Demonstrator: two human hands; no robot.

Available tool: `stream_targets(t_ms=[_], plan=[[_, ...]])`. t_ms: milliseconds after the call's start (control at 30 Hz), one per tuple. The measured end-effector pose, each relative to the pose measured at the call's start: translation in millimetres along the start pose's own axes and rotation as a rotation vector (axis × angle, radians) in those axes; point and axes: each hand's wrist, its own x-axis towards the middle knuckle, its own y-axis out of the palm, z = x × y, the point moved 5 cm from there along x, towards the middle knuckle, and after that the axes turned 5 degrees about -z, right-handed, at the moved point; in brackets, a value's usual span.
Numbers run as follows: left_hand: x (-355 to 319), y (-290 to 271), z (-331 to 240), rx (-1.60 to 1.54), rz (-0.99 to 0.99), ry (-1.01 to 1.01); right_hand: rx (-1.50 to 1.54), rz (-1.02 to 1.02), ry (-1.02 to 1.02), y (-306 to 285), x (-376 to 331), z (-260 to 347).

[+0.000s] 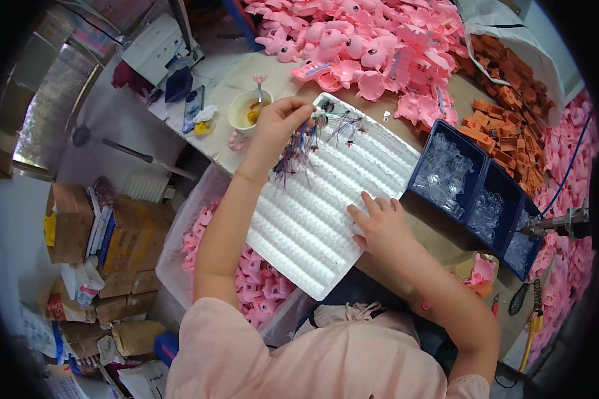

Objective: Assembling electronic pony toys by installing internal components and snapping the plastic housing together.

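The left hand [287,121] has its fingertips pinched on wires [301,151] at the white tray's [299,223] eleven o'clock. The right hand [385,231], fingers apart, lies over its edge at four o'clock

A white rectangular tray [299,229] lies slanted, its far end on the counter [281,74], one narrow end turned up and to the right in the view and the other down and to the left. Its surface is lined with bumpy raised rows that run across its width, parallel to the narrow ends, and most of them are bare. A tangled bunch of thin wires [297,154], dark with some blue and reddish strands, gathers at the tray's far left corner and along its left edge, with small dark parts among the strands. More fine wires fan out beside it over the far rows.
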Motion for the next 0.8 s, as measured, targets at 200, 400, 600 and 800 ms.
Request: stream_targets(t_ms=[200, 400, 600, 800], plan=[[3.5, -9.5, 8.3, 0.062, -0.009, -0.027, -0.067, 0.043, 0.048, -18.0, 22.9, 4.8], [5.0, -2.0, 14.1, 0.023, 0.061, -0.139, 0.626, -0.431, 0.238, -38.4, 109.1, -25.0], [0.2, -8.5, 10.9, 0.023, 0.017, -0.084, 1.278, -0.307, 0.558, 1.3, 152.5, -27.4], [3.8, -31.5, 32.6, -0.075, -0.153, -0.019, 0.439, -0.475, 0.212, -36.4, 147.8, -41.1]])
